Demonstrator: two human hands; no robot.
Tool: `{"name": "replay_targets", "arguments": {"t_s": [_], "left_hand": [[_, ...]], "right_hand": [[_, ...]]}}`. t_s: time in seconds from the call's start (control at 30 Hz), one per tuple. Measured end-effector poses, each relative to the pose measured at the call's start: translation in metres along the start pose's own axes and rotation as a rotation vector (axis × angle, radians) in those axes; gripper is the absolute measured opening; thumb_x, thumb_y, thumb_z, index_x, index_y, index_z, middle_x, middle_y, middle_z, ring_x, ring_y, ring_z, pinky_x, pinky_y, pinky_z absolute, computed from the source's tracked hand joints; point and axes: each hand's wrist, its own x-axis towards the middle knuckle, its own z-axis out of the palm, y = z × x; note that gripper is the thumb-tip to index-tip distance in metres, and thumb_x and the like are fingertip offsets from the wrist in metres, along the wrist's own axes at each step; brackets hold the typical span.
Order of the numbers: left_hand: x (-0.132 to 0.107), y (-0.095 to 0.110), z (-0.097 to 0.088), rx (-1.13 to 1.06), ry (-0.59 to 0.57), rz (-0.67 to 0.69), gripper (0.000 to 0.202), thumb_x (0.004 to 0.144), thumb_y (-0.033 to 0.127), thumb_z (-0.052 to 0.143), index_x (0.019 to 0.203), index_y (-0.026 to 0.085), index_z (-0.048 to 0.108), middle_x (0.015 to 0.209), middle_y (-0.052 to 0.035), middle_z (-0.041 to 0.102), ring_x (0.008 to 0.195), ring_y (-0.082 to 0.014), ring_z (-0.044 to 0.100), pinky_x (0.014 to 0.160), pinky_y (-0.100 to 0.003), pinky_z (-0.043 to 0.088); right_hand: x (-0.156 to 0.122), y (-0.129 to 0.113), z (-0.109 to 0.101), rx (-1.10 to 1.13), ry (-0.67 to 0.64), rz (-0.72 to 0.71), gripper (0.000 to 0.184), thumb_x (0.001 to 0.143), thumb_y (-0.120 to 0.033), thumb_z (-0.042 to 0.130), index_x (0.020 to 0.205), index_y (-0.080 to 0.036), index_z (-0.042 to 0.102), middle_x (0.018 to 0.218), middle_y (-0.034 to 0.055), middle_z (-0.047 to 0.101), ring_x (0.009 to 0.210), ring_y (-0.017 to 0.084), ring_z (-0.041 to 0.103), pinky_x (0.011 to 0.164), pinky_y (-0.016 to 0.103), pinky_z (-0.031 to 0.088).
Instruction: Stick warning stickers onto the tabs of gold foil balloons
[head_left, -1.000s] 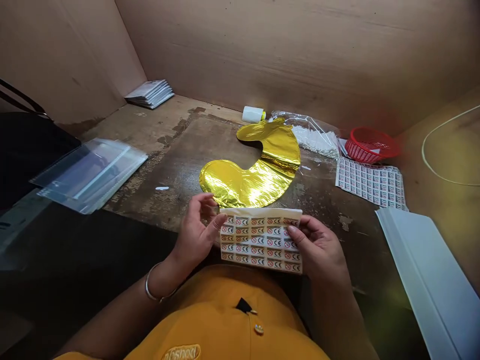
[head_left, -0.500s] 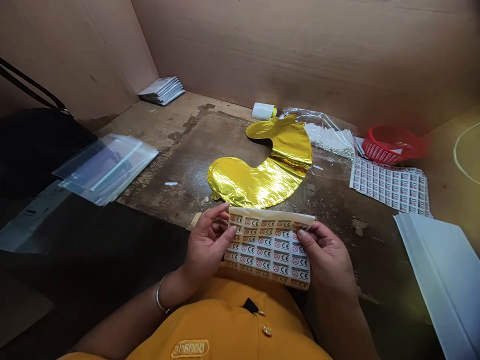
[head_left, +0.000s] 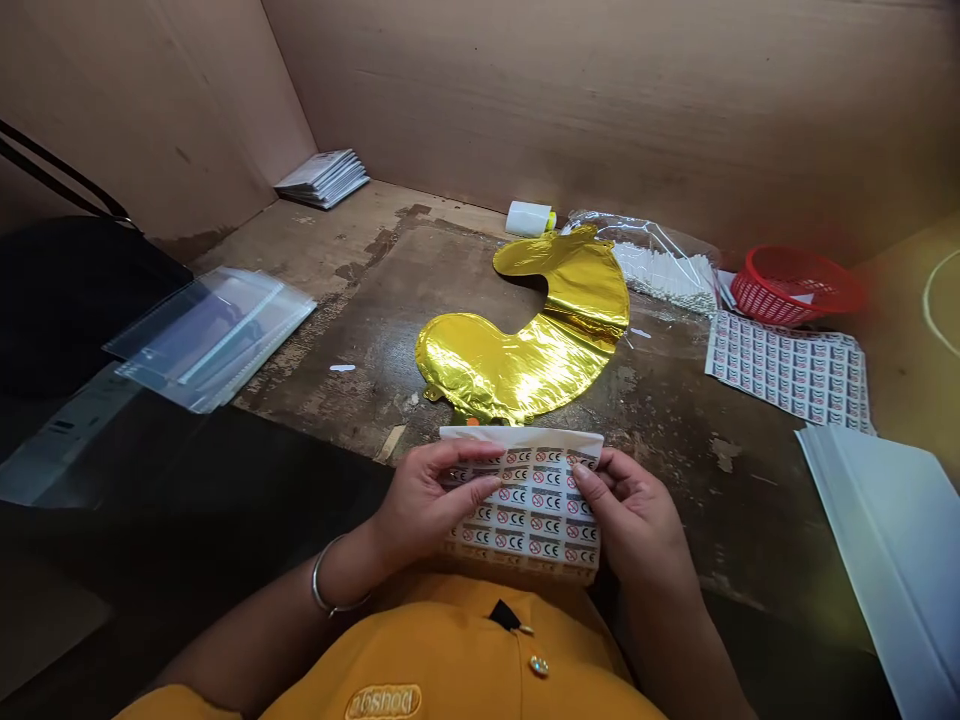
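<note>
Our R hand (head_left: 634, 508) pinches the sticker sheet (head_left: 529, 519) at its right edge, thumb in front, fingers behind, prob. to keep the rows facing us, this side of the gold foil piece (head_left: 555, 345) on the bench (head_left: 360, 290). Our L hand (head_left: 418, 505) reaches over the front, thumb + index slightly apart; can't tell if they're pinching anything.

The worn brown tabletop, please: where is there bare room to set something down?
Between the clear plastic sleeves and curved gold foil piece, and between that foil and the printed white sheets, barring small white scraps. The far right is crowded: red mesh basket, clear bag of white sticks.
</note>
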Motion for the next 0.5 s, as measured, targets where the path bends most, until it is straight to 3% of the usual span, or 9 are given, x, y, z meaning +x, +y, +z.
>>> {"name": "replay_targets", "arguments": {"t_s": [0.07, 0.17, 0.37, 0.5], "left_hand": [[0.004, 0.002, -0.002, -0.023, -0.006, -0.001, 0.021, 0.077, 0.023, 0.074, 0.098, 0.02, 0.075, 0.096, -0.005, 0.075, 0.083, -0.0159, 0.071, 0.075, -0.026, 0.061], [0.007, 0.005, -0.003, -0.053, 0.016, -0.031, 0.023, 0.076, 0.021, 0.075, 0.099, 0.021, 0.075, 0.099, -0.0041, 0.075, 0.08, -0.0132, 0.071, 0.073, -0.022, 0.06], [0.005, 0.007, 0.001, -0.212, 0.039, -0.133, 0.016, 0.077, 0.026, 0.075, 0.092, 0.02, 0.074, 0.089, -0.002, 0.076, 0.075, -0.0101, 0.07, 0.069, -0.016, 0.058], [0.004, 0.008, 0.003, -0.192, 0.055, -0.083, 0.012, 0.077, 0.024, 0.075, 0.089, 0.021, 0.073, 0.085, 0.0005, 0.075, 0.073, -0.0088, 0.069, 0.067, -0.014, 0.057]], "right_hand": [[-0.003, -0.003, 0.001, -0.054, -0.029, -0.07, 0.025, 0.078, -0.039, 0.073, 0.092, -0.021, 0.065, 0.08, 0.0043, 0.072, 0.068, 0.018, 0.069, 0.061, 0.029, 0.059], [-0.01, -0.006, 0.005, -0.12, 0.102, -0.257, 0.03, 0.08, -0.032, 0.071, 0.107, -0.026, 0.058, 0.084, 0.0021, 0.072, 0.075, 0.017, 0.069, 0.067, 0.028, 0.059], [-0.023, -0.002, 0.012, -0.232, 0.288, -0.666, 0.042, 0.081, -0.015, 0.069, 0.118, -0.031, 0.056, 0.076, -0.0047, 0.066, 0.063, 0.011, 0.065, 0.058, 0.021, 0.056], [-0.023, -0.004, 0.002, -0.399, 0.21, -0.66, 0.04, 0.081, -0.014, 0.069, 0.116, -0.032, 0.065, 0.096, -0.0013, 0.074, 0.075, 0.012, 0.07, 0.067, 0.022, 0.057]]}}
